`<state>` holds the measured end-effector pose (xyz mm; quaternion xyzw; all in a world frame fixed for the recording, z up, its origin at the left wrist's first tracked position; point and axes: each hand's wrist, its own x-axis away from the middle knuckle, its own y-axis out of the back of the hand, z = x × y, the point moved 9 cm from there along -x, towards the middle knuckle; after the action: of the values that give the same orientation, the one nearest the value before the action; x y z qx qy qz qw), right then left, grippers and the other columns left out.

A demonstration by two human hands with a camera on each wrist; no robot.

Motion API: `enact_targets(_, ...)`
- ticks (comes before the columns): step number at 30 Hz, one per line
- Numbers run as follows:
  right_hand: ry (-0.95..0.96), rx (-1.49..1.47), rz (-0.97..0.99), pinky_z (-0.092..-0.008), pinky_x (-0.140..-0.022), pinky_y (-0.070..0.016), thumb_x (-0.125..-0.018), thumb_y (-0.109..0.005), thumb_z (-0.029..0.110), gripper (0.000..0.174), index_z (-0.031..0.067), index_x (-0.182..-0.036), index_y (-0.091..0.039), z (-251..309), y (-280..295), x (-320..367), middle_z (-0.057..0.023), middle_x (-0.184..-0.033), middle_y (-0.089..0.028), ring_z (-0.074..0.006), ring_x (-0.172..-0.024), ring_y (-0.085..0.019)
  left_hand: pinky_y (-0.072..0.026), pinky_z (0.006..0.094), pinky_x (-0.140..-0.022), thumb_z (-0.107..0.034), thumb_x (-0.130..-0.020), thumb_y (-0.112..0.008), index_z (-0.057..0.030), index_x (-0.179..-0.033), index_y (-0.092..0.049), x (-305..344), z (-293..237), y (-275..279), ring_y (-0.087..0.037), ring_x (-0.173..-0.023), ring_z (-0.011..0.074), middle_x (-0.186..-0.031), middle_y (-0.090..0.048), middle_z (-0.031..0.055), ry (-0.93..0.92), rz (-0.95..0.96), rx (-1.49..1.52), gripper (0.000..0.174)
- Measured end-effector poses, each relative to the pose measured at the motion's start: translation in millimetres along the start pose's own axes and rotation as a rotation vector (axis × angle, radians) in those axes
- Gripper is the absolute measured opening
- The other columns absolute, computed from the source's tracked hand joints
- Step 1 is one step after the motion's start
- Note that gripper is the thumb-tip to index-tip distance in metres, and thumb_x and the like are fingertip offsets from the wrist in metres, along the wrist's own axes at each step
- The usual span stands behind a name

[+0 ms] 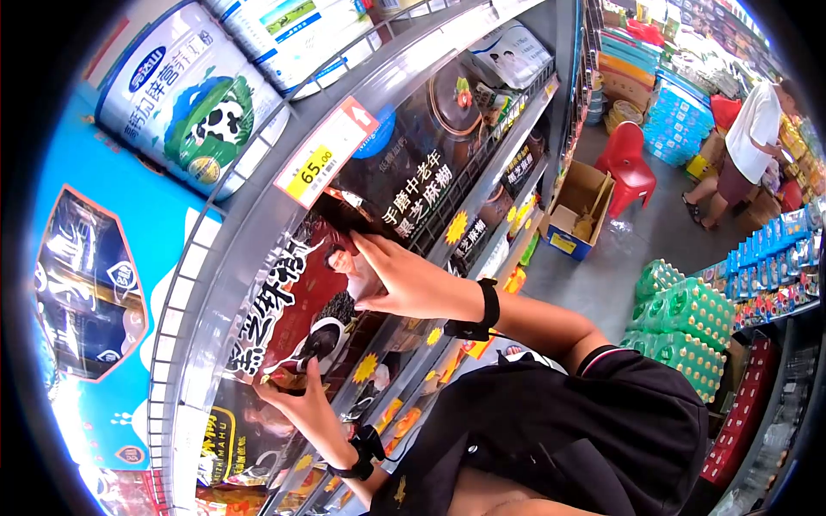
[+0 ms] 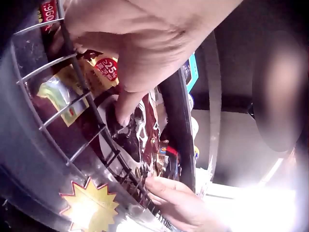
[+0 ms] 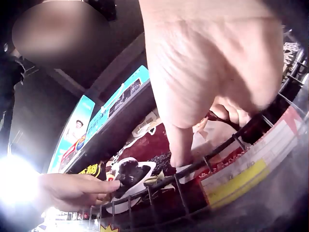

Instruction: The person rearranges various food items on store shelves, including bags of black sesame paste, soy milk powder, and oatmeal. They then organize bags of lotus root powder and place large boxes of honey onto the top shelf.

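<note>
A dark red bag of black sesame paste, printed with a white bowl, stands in a shelf row behind a wire rail. My right hand grips its upper end in the head view; in the right wrist view, the thumb presses on the front while the other fingers curl at the edge, partly hidden. Near the printed bowl, my left hand pinches the bag's other end, its thumb against the glossy wrapper in the left wrist view. The left fingertips are partly hidden behind the wire.
A price tag hangs on the shelf edge beside a dark sesame paste bag. Large milk powder cans stand on the adjoining shelf. Along the aisle are a red chair, a cardboard box, green bottle packs and a person.
</note>
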<state>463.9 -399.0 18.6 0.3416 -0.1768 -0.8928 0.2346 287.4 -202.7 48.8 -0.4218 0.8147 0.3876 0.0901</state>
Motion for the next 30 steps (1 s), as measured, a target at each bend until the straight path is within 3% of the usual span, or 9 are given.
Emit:
enact_targets(5, 0.030, 0.053, -0.034, -0.0447, -0.116, -0.0372, -0.085, -0.083, 0.033, 0.098, -0.0108, -0.151, -0.026, -0.3, -0.5, 0.1, -0.0326, -0.151, -0.038, -0.0462, -0.139, -0.042, -0.0324, 0.0449, -0.120, -0.013, -0.085, -0.083, 0.0012, -0.161, -0.006, -5.4, 8.6, -3.0, -0.040, -0.140, 0.0334, -0.158, -0.029, 0.0270, 0.029, 0.063, 0.005, 0.109)
enact_targets(12, 0.057, 0.127, 0.001, -0.0439, -0.109, -0.0432, -0.083, -0.083, 0.036, 0.095, -0.0161, -0.145, -0.033, 8.2, 0.7, -3.7, -0.0309, -0.139, -0.048, -0.0422, -0.128, -0.051, -0.0304, 0.0511, -0.124, -0.027, -0.085, -0.084, 0.0108, -0.155, -0.009, -13.4, 21.5, -7.7, -0.040, -0.139, 0.0392, -0.153, -0.030, 0.0348, -0.119, 0.072, -0.121, 0.109)
enact_targets(14, 0.075, 0.109, -0.062, -0.0448, -0.104, -0.0452, -0.077, -0.087, 0.031, 0.098, -0.0202, -0.141, -0.034, 6.0, -0.4, -4.3, -0.0320, -0.130, -0.052, -0.0443, -0.122, -0.053, -0.0534, 0.0432, -0.107, -0.024, -0.088, -0.082, 0.0116, -0.152, -0.014, -11.7, 22.9, -9.5, -0.053, -0.128, 0.0336, -0.142, -0.043, 0.0304, -0.056, 0.091, -0.007, 0.100)
enact_targets(16, 0.009, 0.109, -0.058, -0.0439, -0.104, -0.0454, -0.076, -0.087, 0.032, 0.098, -0.0198, -0.142, -0.034, 4.1, -0.5, -4.5, -0.0317, -0.130, -0.053, -0.0438, -0.122, -0.054, -0.0604, 0.0392, -0.094, -0.026, -0.087, -0.083, 0.0122, -0.146, -0.026, -13.4, 28.8, -6.1, -0.059, -0.118, 0.0306, -0.135, -0.048, 0.0274, -0.088, 0.069, 0.135, 0.091)
enact_targets(18, -0.078, 0.081, -0.016, -0.0431, -0.103, -0.0462, -0.074, -0.087, 0.030, 0.100, -0.0193, -0.142, -0.034, 6.2, 0.6, -4.4, -0.0317, -0.131, -0.053, -0.0434, -0.123, -0.054, -0.0648, 0.0351, -0.089, -0.032, -0.089, -0.081, 0.0125, -0.141, -0.032, -22.5, 48.8, -0.7, -0.066, -0.106, 0.0266, -0.126, -0.057, 0.0251, -0.137, 0.036, -0.261, 0.084)
enact_targets(20, -0.056, 0.092, -0.067, -0.0435, -0.102, -0.0466, -0.071, -0.088, 0.029, 0.100, -0.0176, -0.143, -0.035, 3.1, -1.2, -4.5, -0.0305, -0.130, -0.053, -0.0435, -0.122, -0.054, -0.0642, 0.0285, -0.076, -0.036, -0.088, -0.082, 0.0111, -0.138, -0.037, -22.0, 62.5, 0.2, -0.069, -0.092, 0.0201, -0.111, -0.063, 0.0181, -0.173, -0.102, 0.211, 0.082)
enact_targets(21, -0.039, 0.108, -0.110, -0.0440, -0.101, -0.0469, -0.069, -0.089, 0.028, 0.102, -0.0157, -0.143, -0.035, 3.5, -0.9, -3.8, -0.0291, -0.128, -0.054, -0.0437, -0.121, -0.055, -0.0633, 0.0279, -0.075, -0.034, -0.087, -0.083, 0.0094, -0.135, -0.041, -22.0, 60.7, 0.9, -0.069, -0.089, 0.0197, -0.110, -0.064, 0.0168, -0.170, -0.093, -0.013, 0.077)
enact_targets(25, -0.036, 0.113, -0.136, -0.0438, -0.099, -0.0471, -0.069, -0.089, 0.028, 0.101, -0.0134, -0.144, -0.035, 1.4, -1.7, -3.7, -0.0265, -0.123, -0.056, -0.0426, -0.118, -0.055, -0.0541, 0.0478, -0.085, -0.075, -0.080, -0.070, 0.0090, -0.121, -0.057, -11.4, 48.5, 12.7, -0.059, -0.096, 0.0375, -0.102, -0.056, 0.0215, -0.139, -0.202, -0.199, 0.095)
enact_targets(30, -0.049, 0.106, -0.089, -0.0456, -0.091, -0.0479, -0.070, -0.089, 0.028, 0.077, -0.0073, -0.125, -0.048, 2.2, 0.9, -5.4, -0.0211, -0.110, -0.057, -0.0396, -0.107, -0.057, -0.0605, 0.0292, -0.082, -0.033, -0.083, -0.087, 0.0006, -0.113, -0.049, -37.3, 81.0, -14.3, -0.065, -0.084, 0.0193, -0.102, -0.064, 0.0131, 0.084, 0.009, 0.440, 0.059)
